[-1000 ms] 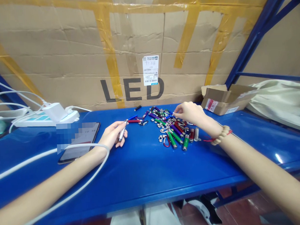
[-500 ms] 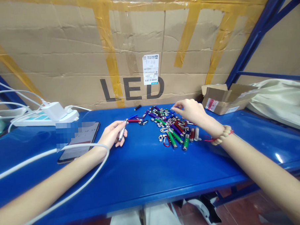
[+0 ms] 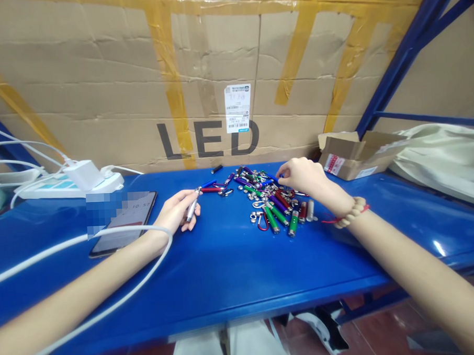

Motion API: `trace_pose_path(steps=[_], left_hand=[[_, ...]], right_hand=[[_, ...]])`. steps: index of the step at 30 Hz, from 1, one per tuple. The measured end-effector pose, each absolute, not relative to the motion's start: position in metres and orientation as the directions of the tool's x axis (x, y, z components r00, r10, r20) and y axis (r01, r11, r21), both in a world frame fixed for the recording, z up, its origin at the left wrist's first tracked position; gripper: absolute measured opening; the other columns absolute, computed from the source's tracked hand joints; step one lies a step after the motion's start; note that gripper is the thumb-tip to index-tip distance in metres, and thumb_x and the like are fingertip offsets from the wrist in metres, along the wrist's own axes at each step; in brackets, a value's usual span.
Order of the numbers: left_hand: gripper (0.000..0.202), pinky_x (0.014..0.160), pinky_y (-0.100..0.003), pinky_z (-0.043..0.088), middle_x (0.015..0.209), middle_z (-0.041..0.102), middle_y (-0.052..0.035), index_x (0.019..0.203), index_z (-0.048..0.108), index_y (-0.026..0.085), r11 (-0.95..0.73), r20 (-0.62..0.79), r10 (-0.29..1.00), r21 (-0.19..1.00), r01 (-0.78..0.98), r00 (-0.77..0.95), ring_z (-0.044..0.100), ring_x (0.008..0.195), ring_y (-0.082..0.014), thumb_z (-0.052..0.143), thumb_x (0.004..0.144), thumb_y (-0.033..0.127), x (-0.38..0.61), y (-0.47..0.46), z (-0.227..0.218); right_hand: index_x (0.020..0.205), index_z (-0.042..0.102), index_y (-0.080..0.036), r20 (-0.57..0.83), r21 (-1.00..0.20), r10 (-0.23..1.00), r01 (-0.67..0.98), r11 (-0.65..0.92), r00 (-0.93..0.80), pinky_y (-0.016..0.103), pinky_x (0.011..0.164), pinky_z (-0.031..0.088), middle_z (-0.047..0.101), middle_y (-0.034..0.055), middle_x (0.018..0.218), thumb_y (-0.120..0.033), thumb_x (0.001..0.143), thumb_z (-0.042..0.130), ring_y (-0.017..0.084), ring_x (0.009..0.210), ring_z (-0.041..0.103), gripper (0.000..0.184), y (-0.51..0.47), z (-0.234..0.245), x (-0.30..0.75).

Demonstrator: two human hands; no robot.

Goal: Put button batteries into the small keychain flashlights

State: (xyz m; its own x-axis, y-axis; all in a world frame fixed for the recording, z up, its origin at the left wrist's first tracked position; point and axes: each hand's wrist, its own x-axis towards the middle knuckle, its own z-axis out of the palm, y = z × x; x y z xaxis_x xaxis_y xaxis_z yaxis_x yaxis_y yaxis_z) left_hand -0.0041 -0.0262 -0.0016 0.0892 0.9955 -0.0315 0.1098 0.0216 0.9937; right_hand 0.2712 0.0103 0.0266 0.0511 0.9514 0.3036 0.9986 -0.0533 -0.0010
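My left hand (image 3: 173,211) is closed around a small silver flashlight (image 3: 192,209), its upper end showing metal near my thumb. Just beyond it lie a blue flashlight (image 3: 208,184) and a red flashlight (image 3: 211,189). My right hand (image 3: 304,175) reaches into the back right of a mixed pile, thumb and fingers pinched together; what they hold is too small to name, with blue pieces close by. Toward the front of the pile are green flashlights (image 3: 272,219), a red carabiner clip (image 3: 263,222) and small metal clips (image 3: 254,216).
A phone (image 3: 125,224) lies by my left forearm, with a white cable (image 3: 153,228) looping over that arm. A white power strip (image 3: 45,190) stands at back left. An opened cardboard box (image 3: 354,156) and a pale bag (image 3: 444,158) stand at right, before a large carton (image 3: 211,53).
My right hand has shifted slightly right within the pile, and its fingers are drawn closer together. My left hand stays in place with the silver flashlight.
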Motion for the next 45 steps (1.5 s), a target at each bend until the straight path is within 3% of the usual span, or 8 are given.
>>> trace_pose_path(steps=[7, 12, 16, 20, 31, 35, 39, 45], left_hand=[[0.024, 0.029, -0.015, 0.024, 0.054, 0.052, 0.0033, 0.091, 0.052, 0.015, 0.022, -0.031, 0.995, 0.995, 0.098, 0.095, 0.041, 0.031, -0.0065, 0.055, 0.079, 0.036, -0.004, -0.027, -0.001], [0.021, 0.029, -0.015, 0.024, 0.054, 0.052, 0.0034, 0.090, 0.052, 0.015, 0.026, -0.035, 0.996, 0.994, 0.106, 0.086, 0.042, 0.031, -0.0065, 0.053, 0.081, 0.034, -0.004, -0.027, 0.000], [0.021, 0.030, -0.015, 0.025, 0.054, 0.052, 0.0034, 0.091, 0.051, 0.016, 0.024, -0.034, 0.995, 0.994, 0.111, 0.093, 0.041, 0.032, -0.0063, 0.052, 0.082, 0.034, -0.005, -0.027, 0.000], [0.021, 0.030, -0.015, 0.025, 0.055, 0.052, 0.0032, 0.091, 0.051, 0.016, 0.027, -0.038, 0.994, 0.994, 0.110, 0.098, 0.042, 0.032, -0.0062, 0.052, 0.082, 0.035, -0.005, -0.026, -0.002], [0.022, 0.030, -0.015, 0.024, 0.054, 0.052, 0.0036, 0.092, 0.051, 0.016, 0.039, -0.048, 0.995, 0.994, 0.099, 0.090, 0.042, 0.031, -0.0063, 0.053, 0.081, 0.035, -0.005, -0.027, -0.001], [0.023, 0.029, -0.016, 0.024, 0.053, 0.053, 0.0034, 0.091, 0.051, 0.015, 0.032, -0.041, 0.995, 0.995, 0.090, 0.089, 0.042, 0.031, -0.0064, 0.055, 0.079, 0.035, -0.005, -0.026, -0.002], [0.023, 0.029, -0.015, 0.024, 0.053, 0.053, 0.0034, 0.092, 0.051, 0.015, 0.021, -0.029, 0.995, 0.997, 0.079, 0.092, 0.043, 0.031, -0.0068, 0.055, 0.079, 0.035, -0.005, -0.026, -0.003], [0.025, 0.029, -0.014, 0.025, 0.057, 0.054, 0.0038, 0.089, 0.043, 0.017, -0.007, 0.001, 0.993, 0.998, 0.058, 0.116, 0.043, 0.032, -0.0060, 0.057, 0.079, 0.036, -0.006, -0.023, -0.008]], right_hand=[[0.083, 0.072, -0.026, 0.183, 0.030, 0.982, 0.998, -0.051, 0.045, 0.028, 0.062, 0.043, 0.070, 0.0025, 0.087, -0.023, 0.068, 0.060, 0.022, 0.082, 0.063, 0.020, 0.011, 0.022, 0.272], [0.080, 0.071, -0.025, 0.248, -0.018, 0.969, 1.000, 0.016, -0.011, 0.026, 0.058, 0.040, 0.071, 0.0010, 0.085, -0.030, 0.068, 0.064, 0.021, 0.080, 0.063, 0.014, 0.012, 0.022, 0.272], [0.077, 0.069, -0.026, 0.322, -0.097, 0.928, 0.969, 0.227, -0.186, 0.024, 0.054, 0.036, 0.070, -0.0023, 0.079, -0.037, 0.069, 0.064, 0.016, 0.071, 0.061, 0.014, 0.009, 0.025, 0.266], [0.079, 0.070, -0.029, 0.172, -0.179, 0.877, 0.861, 0.476, -0.448, 0.022, 0.053, 0.035, 0.069, -0.0046, 0.082, -0.050, 0.067, 0.064, 0.012, 0.068, 0.060, 0.025, 0.002, 0.025, 0.257], [0.077, 0.070, -0.030, 0.138, -0.042, 0.905, 0.911, 0.411, -0.402, 0.022, 0.050, 0.030, 0.068, -0.0052, 0.074, -0.028, 0.064, 0.064, 0.014, 0.067, 0.060, 0.014, -0.003, 0.016, 0.247], [0.073, 0.070, -0.028, 0.188, -0.010, 0.885, 0.900, 0.436, -0.427, 0.022, 0.050, 0.029, 0.069, -0.0031, 0.081, -0.034, 0.073, 0.061, 0.014, 0.070, 0.060, 0.011, -0.001, 0.015, 0.247], [0.075, 0.070, -0.026, 0.307, -0.138, 0.838, 0.851, 0.507, -0.450, 0.022, 0.055, 0.034, 0.069, -0.0021, 0.087, -0.043, 0.078, 0.058, 0.013, 0.072, 0.060, 0.021, 0.001, 0.014, 0.247], [0.076, 0.066, -0.018, 0.389, -0.537, 0.850, 0.662, 0.522, -0.355, 0.024, 0.059, 0.045, 0.068, 0.0016, 0.072, -0.046, 0.073, 0.062, 0.012, 0.062, 0.060, 0.028, -0.003, 0.011, 0.234]])
